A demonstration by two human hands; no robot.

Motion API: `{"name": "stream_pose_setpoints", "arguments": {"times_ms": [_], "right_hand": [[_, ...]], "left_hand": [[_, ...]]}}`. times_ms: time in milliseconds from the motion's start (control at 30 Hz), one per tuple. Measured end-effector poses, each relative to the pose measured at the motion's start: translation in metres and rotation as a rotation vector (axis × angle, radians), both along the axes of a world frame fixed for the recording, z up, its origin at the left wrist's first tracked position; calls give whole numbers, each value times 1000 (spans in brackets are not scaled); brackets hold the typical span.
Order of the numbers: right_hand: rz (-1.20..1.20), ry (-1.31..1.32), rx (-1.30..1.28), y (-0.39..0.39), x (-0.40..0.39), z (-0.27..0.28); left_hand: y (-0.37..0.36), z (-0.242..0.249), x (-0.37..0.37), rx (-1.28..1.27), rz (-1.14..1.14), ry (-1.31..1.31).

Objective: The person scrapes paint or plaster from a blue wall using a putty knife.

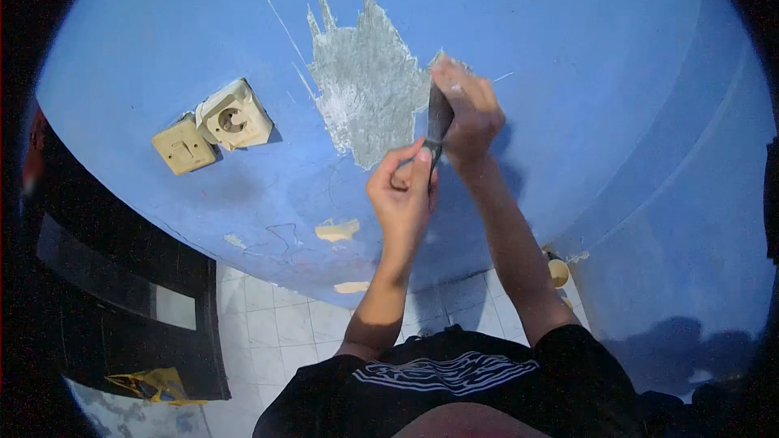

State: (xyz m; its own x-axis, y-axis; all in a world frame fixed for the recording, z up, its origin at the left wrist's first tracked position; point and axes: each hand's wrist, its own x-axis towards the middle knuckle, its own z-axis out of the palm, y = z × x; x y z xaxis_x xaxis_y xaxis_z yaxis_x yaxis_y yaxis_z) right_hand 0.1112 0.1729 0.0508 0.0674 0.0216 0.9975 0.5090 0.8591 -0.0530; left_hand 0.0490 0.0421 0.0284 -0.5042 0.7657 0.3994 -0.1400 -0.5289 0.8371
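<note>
A scraper with a flat, dark metal blade is held up against the blue wall. My left hand is closed around its handle, thumb and fingers pinched near the base of the blade. Alongside the blade, my right hand is closed on its right side, with fingertips near the tip and slightly blurred. Left of the blade lies a large grey patch where paint is gone, ragged at its edges. A smaller bare spot beside the right fingertips is partly hidden by that hand.
A cream wall socket and a light switch protrude at the left. Lower on the wall are cream chipped spots. White floor tiles show below, with dark furniture at the left and a yellow round object at the right.
</note>
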Motion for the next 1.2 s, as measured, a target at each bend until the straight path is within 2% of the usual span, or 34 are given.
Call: {"name": "stream_pose_setpoints", "arguments": {"times_ms": [133,300,400,467,567,633,733,933,1067,1133,1200], "right_hand": [[21,-40,20,0,-5,-7],[52,-2,28,-3,-4,1],[48,-28,35,1,-4,-4],[-32,5,95,6,-5,1],[-4,49,53,8,3,24],[-3,3,67,7,3,12],[17,-26,87,2,-3,-4],[1,-39,21,0,4,11],[8,-25,38,-3,-1,0],[8,9,31,2,1,13],[10,43,17,1,-1,17]], "left_hand": [[-12,-3,-5,-125,41,45],[-7,-2,0,-2,21,3],[-13,-11,-6,-82,42,4],[4,1,-7,-79,13,22],[7,12,-1,-28,-8,22],[5,9,2,31,-22,16],[-2,-10,-8,-13,5,15],[5,-4,-2,42,-23,-58],[3,-9,-7,-30,25,11],[6,-3,-6,-53,41,49],[10,3,1,52,-3,-20]]}}
